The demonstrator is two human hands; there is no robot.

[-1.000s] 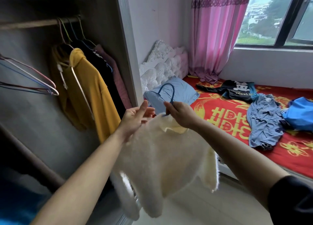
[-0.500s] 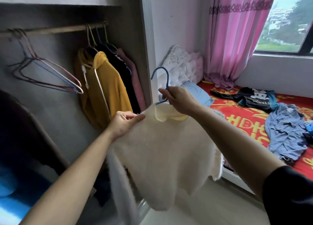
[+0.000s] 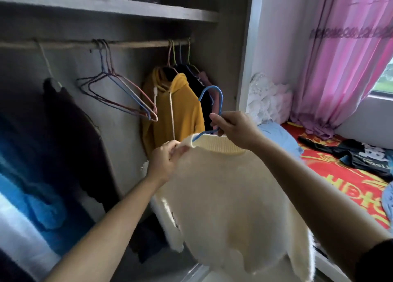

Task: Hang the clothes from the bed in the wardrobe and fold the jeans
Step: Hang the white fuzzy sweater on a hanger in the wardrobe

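Observation:
A fluffy cream sweater hangs on a blue wire hanger in front of the open wardrobe. My right hand grips the hanger just below its hook. My left hand pinches the sweater's left shoulder by the collar. The wooden rail runs across the wardrobe above. Several empty wire hangers hang from its middle. A yellow hoodie and darker garments hang at its right end. On the bed's red cover lies a black printed top.
A shelf sits above the rail. A dark garment hangs at the left, with blue fabric below it. A wardrobe side panel separates the closet from the bed. Pink curtain and white pillows are at the right.
The view has turned left toward the wardrobe. Both hands have carried the sweater and hanger up and closer to the rail; my left hand has closed on the sweater's shoulder.

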